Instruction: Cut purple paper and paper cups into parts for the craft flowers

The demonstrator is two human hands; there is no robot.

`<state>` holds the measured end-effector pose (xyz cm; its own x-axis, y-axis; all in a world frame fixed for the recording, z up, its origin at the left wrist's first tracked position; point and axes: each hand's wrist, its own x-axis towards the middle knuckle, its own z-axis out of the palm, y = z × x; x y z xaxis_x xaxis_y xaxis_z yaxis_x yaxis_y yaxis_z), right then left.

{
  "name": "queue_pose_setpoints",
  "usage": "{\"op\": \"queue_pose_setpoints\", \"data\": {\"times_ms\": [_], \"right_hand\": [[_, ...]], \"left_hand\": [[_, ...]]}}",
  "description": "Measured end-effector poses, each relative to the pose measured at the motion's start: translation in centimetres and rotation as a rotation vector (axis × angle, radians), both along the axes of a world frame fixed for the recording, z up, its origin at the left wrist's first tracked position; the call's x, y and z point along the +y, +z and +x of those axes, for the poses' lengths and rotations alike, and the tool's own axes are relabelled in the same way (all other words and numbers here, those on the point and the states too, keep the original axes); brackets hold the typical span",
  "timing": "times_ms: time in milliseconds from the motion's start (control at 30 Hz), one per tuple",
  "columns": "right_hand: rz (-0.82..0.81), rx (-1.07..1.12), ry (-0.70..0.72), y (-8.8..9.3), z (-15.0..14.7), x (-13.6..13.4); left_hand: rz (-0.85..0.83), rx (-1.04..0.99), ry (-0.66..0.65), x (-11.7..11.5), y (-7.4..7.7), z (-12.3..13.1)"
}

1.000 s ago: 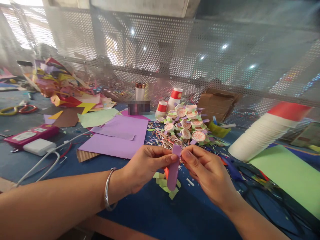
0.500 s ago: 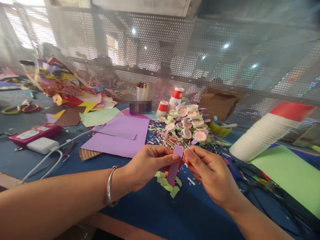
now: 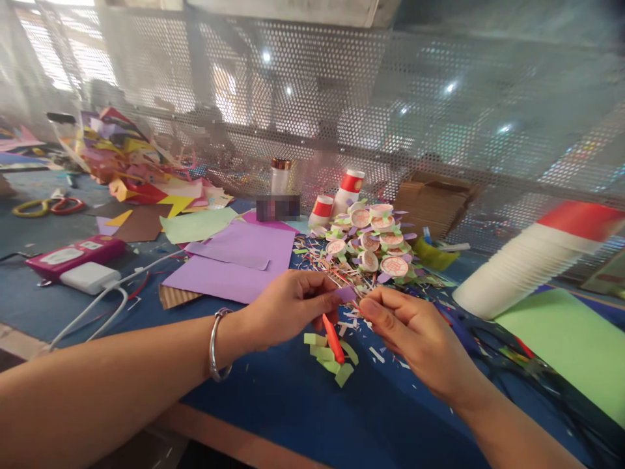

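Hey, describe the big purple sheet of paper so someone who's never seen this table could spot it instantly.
Over the blue table, find the left hand, with a silver bangle at its wrist. Just beyond lies the purple sheet. A narrower purple strip lying on it distinguishes it from the pale green sheet and magenta sheet behind.

Purple strip (image 3: 347, 295), 5 o'clock: matt paper. Bracelet (image 3: 213, 352), 8 o'clock: smooth, glossy metal. Stacked cups (image 3: 522, 260), 3 o'clock: matt paper. Magenta case (image 3: 73, 256), 9 o'clock: smooth plastic. Perforated panel (image 3: 312, 85), 12 o'clock: apparently metal, finish hazy.
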<state>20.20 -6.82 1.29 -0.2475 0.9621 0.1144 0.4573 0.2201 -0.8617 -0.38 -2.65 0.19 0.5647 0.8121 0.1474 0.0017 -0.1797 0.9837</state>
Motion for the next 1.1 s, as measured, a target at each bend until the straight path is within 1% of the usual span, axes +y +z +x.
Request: {"op": "queue_pose_setpoints", "data": {"times_ms": [100, 200, 367, 667, 800, 967, 1100], "right_hand": [[0.012, -0.058, -0.003, 0.3, 0.0, -0.1], [0.021, -0.074, 0.009, 0.4, 0.1, -0.1], [0.044, -0.128, 0.005, 0.4, 0.1, 0.0], [0.069, -0.177, 0.023, 0.5, 0.0, -0.1], [0.07, -0.181, 0.024, 0.6, -0.1, -0.1], [0.091, -0.209, 0.009, 0.2, 0.1, 0.0], [0.06, -0.145, -0.028, 0.0, 0.4, 0.0]], "left_hand": [[0.121, 0.124, 0.017, 0.0, 0.4, -0.4], [0.21, 0.207, 0.04, 0.0, 0.7, -0.8], [0.251, 0.258, 0.048, -0.1, 0.9, -0.8], [0.248, 0.268, 0.054, -0.4, 1.4, -0.9], [0.224, 0.248, 0.042, -0.2, 1.1, -0.9], [0.145, 0.188, -0.019, 0.3, 0.4, -0.8], [0.032, 0.127, -0.017, 0.2, 0.3, -0.6]]}}
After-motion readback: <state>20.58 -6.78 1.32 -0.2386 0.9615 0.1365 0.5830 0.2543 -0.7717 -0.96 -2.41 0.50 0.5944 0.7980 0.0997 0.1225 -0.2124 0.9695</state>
